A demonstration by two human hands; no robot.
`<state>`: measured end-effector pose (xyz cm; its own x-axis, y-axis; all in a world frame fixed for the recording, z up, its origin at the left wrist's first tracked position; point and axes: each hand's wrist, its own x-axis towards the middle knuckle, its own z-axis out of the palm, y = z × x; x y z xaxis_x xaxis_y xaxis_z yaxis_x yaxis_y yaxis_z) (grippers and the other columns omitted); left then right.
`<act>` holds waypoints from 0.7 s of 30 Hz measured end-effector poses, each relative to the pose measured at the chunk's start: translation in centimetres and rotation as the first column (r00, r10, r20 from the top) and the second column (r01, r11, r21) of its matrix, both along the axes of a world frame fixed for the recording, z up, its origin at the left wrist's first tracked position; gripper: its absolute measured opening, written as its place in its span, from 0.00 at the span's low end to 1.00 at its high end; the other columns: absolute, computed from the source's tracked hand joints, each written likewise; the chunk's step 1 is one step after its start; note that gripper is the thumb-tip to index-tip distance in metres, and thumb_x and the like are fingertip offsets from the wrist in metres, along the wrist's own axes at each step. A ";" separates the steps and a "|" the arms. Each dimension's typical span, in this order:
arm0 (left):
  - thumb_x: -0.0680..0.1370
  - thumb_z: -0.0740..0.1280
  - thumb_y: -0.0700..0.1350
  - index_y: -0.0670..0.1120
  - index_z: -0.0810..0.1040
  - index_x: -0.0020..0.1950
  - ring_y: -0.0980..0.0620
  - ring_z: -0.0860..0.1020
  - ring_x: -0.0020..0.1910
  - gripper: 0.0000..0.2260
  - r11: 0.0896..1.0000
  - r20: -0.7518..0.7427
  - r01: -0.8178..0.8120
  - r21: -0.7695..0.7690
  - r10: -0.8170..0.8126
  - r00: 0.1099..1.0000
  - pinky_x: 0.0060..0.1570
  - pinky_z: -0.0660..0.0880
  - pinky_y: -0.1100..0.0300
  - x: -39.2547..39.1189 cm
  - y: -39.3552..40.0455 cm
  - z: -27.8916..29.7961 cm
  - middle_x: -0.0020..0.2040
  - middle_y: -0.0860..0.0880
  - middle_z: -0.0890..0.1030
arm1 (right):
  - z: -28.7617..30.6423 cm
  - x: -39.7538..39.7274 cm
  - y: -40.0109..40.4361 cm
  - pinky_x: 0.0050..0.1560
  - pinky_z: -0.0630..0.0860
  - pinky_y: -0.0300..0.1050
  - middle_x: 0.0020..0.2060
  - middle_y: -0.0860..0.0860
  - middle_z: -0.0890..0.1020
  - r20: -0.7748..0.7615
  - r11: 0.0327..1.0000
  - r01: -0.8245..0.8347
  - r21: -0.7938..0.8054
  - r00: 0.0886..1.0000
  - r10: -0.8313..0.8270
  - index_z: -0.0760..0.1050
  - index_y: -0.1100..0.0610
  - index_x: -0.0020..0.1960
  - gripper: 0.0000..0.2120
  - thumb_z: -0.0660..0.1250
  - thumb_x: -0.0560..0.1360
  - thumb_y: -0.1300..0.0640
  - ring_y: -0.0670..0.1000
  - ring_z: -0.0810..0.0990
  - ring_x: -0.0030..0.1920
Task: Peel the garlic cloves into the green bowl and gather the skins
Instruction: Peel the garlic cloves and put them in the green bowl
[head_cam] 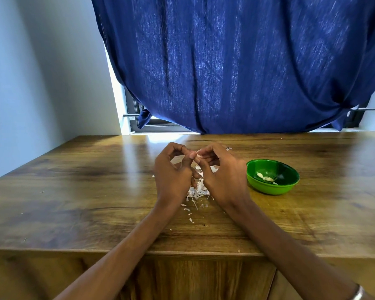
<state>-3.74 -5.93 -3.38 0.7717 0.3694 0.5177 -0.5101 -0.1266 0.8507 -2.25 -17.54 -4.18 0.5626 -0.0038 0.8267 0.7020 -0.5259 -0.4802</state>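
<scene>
A garlic clove [197, 156], small and pale, is held above the table between the fingertips of both hands; only a sliver of it is seen between the thumbs and forefingers. The left hand [175, 172] is curled, its thumb and forefinger pinched on the clove, the remaining fingers bent downward. The right hand [220, 172] is likewise curled, its fingertips pinched on the same clove from the opposite side. A ring [229, 148] is worn on a finger of the right hand, and a metal bangle [358, 293] is seen at the right wrist, at the lower edge of the view.

Directly below the hands a heap of skins [198, 190], white and papery, is noted on the table; it is partly hidden by the hands. Loose flakes are scattered from the heap toward the near edge of the table.

The green bowl [272, 187] is set to the right of the right hand, near it but apart from it. Peeled cloves [265, 177], pale, are seen lying in the bottom of the bowl; an exact count cannot be given.

The table [74, 202] is of wood with a glossy brown grain; a bright reflection is recorded at its far edge. Behind it a dark blue curtain [236, 68] is hung over a window [139, 118], daylight being admitted at its lower left. A pale wall [30, 83] is seen to the left.
</scene>
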 end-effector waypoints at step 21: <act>0.80 0.71 0.38 0.46 0.85 0.54 0.51 0.80 0.24 0.06 0.983 0.014 0.003 0.182 -0.005 1.000 0.20 0.75 0.55 -0.6 0.2 -0.2 0.49 0.54 0.86 | 0.6 -0.1 -0.8 0.39 0.84 0.43 0.44 0.43 0.87 -0.235 0.953 -0.065 0.297 0.962 0.139 0.84 0.52 0.54 0.06 0.74 0.77 0.57 0.43 0.86 0.41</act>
